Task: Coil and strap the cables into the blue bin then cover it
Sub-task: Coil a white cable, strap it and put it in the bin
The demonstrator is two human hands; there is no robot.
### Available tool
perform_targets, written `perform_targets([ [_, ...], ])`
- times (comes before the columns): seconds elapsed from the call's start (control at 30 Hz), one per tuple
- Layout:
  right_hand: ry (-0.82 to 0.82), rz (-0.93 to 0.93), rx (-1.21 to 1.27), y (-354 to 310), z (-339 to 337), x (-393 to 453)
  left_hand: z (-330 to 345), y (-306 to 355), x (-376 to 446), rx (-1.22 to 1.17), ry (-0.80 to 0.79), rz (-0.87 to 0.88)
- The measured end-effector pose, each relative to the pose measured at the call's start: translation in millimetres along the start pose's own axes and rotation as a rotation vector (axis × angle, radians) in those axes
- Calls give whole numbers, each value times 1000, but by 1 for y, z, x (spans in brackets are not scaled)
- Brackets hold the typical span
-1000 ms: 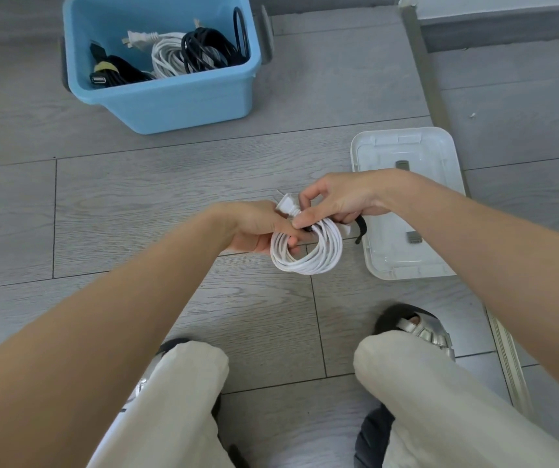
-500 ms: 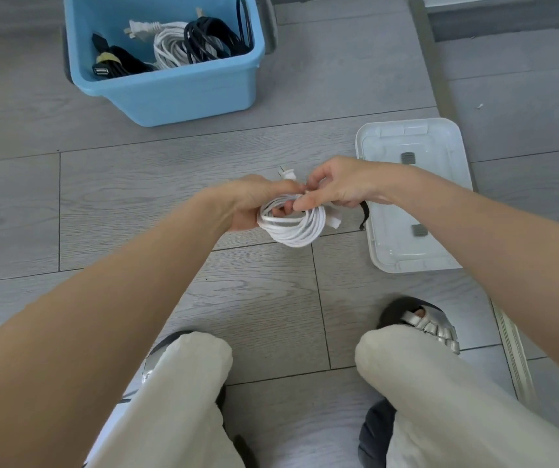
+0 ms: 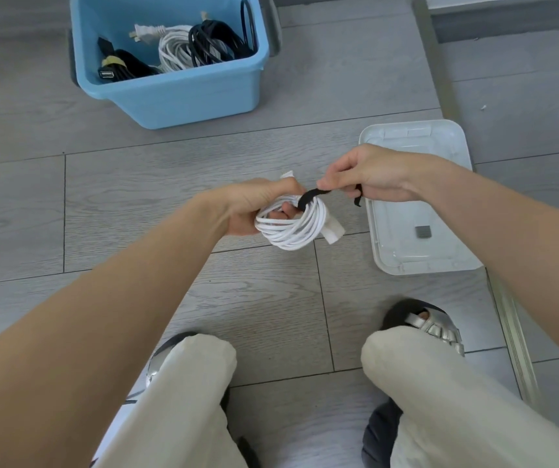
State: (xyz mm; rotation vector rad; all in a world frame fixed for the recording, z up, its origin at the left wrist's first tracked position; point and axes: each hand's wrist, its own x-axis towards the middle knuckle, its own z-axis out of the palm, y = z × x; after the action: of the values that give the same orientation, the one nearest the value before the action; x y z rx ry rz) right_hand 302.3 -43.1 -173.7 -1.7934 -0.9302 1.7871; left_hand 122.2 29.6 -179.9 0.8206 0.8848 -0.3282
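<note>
My left hand [image 3: 257,206] grips a coiled white cable [image 3: 293,228] above the floor, fingers curled through the loop. A black strap [image 3: 311,196] passes round the coil's top. My right hand [image 3: 365,173] pinches the strap and holds it stretched out to the right, its loose end hanging below my fingers. The blue bin [image 3: 183,92] stands on the floor at the upper left with white and black coiled cables inside. Its white lid [image 3: 403,261] lies upside down on the floor to the right, partly under my right wrist.
Grey wood-look floor all around. My knees in light trousers and my sandalled feet fill the bottom of the view. A metal floor rail [image 3: 440,79] runs along the right side, past the lid.
My right hand has drawn away from the coil to the right, pulling the black strap out taut. The coil has tipped flatter in my left hand.
</note>
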Motion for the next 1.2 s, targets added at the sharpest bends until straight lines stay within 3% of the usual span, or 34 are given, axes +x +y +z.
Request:
perform_targets([
  [0.17,-48,-56,519,11,-2,5,10,18,0,-240,-106,173],
  [0.27,-8,-67,751,14,-5,9,18,30,-4,-273,-39,268],
  [0.53,-33,-8,799,21,5,18,19,34,3,-147,173,504],
  [0.77,-42,21,893,18,13,15,30,34,4,83,270,596],
  [1.0,-143,68,921,11,13,13,27,33,4,152,301,652],
  [1.07,-57,101,729,16,8,16,25,34,3,193,350,643],
  [1.13,216,82,587,16,0,18,18,35,3,247,465,617],
  [1.2,477,-15,613,9,-6,17,9,34,5,276,593,561],
])
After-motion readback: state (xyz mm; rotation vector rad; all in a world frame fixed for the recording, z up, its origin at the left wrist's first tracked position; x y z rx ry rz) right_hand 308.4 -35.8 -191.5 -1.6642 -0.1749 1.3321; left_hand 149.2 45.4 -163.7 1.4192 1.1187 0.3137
